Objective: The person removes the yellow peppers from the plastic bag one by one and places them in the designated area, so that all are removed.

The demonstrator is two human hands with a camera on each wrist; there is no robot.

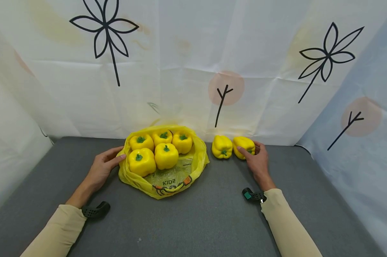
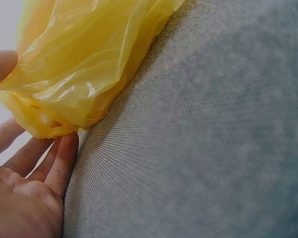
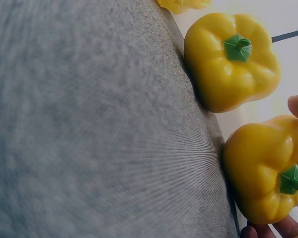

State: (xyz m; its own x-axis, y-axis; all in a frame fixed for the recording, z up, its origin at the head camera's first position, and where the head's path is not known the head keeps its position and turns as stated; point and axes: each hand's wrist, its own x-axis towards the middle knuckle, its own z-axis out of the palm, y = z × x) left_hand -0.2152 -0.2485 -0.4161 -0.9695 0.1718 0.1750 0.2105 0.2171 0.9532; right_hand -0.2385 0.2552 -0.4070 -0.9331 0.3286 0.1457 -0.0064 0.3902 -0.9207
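My left hand is at the left side of a yellow plastic bag, holding its rim between thumb and fingers. The left wrist view shows the thumb against the bag's film and the fingers below it. Inside the open bag, several yellow bell peppers stand with their green stems up. To the right, my right hand grips a yellow bell pepper lying on its side, thumb over the top and fingers around its right side. Close to its left lies another yellow bell pepper.
The grey tabletop spreads out in front of the bag. Behind it hangs a white printed cloth, close to the peppers and the bag. More cloth closes off the right side.
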